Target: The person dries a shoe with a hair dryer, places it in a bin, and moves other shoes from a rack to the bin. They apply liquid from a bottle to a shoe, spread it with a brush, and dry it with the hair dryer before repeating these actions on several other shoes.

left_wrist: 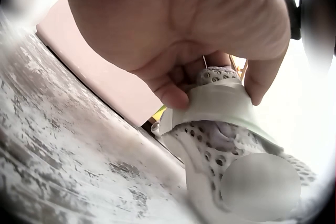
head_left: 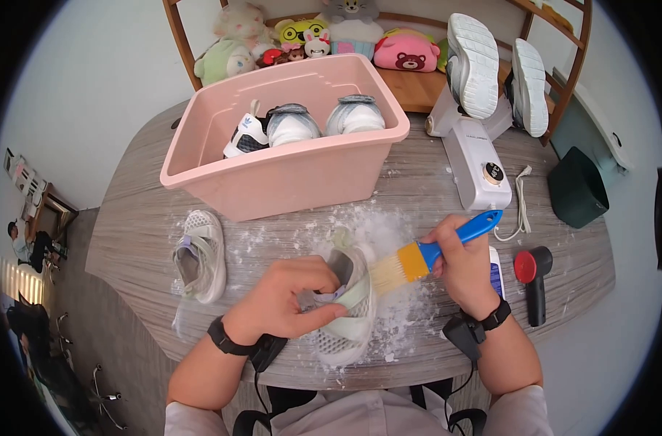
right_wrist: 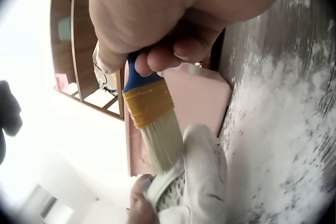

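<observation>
My left hand (head_left: 283, 294) grips a pale mesh sneaker (head_left: 343, 334) by its light green strap (left_wrist: 223, 100), thumb on one side and fingers on the other. The sneaker stands toe toward me at the table's near side. My right hand (head_left: 463, 265) holds a paint brush (head_left: 483, 224) by its blue handle. The brush's yellow ferrule (right_wrist: 149, 102) leads to pale bristles (right_wrist: 163, 142), whose tips meet the sneaker's side. White powder (head_left: 396, 316) lies scattered on the wood-grain table around the sneaker. A matching sneaker (head_left: 213, 251) sits to the left.
A pink bin (head_left: 287, 178) with several shoes stands behind. At back right, a white shoe dryer (head_left: 480, 171) carries two shoes (head_left: 472, 69). A red-and-black handheld device (head_left: 536, 291), a partly hidden white bottle (head_left: 495, 272) and a dark green bin (head_left: 576, 187) are at right. Plush toys (head_left: 407, 51) line the shelf.
</observation>
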Demonstrator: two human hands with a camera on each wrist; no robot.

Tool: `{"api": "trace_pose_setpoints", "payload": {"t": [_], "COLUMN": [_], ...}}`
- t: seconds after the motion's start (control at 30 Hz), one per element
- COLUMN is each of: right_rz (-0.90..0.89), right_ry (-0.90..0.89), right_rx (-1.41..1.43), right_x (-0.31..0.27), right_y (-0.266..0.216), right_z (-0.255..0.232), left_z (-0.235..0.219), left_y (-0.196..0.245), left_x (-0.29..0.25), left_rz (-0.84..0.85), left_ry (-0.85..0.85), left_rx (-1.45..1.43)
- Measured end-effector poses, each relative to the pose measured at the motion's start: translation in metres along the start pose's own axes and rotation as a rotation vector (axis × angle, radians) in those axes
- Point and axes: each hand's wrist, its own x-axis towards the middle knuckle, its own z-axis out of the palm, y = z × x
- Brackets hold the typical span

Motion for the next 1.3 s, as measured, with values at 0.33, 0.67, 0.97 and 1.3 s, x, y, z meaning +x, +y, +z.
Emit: {"api": "trace_pose_setpoints", "payload": {"t": [0.33,0.67,0.97,1.3], "right_rz": [-0.011,-0.094,-0.008,-0.076], "right_ry": [-0.038,0.08,0.041,-0.032], "right_rx": [-0.028,0.008,-0.019,-0.195], "right_x": [0.0,0.004,0.002,0.003], "right_y": [0.006,0.005,-0.002,-0.002], "right_z": [0.001,-0.004,0.004,0.006], "left_z": [0.004,-0.002,0.004,0.006], "left_y": [0.004,0.018,0.05,0.071], "left_x": [0.002,0.003,0.0,0.0], "left_rz": [0.03,0.131,0.197,0.091], "left_ry": [-0.037,-0.118,-0.189,-0.359], "left_rx": [0.023,0.147,0.644,0.782]}}
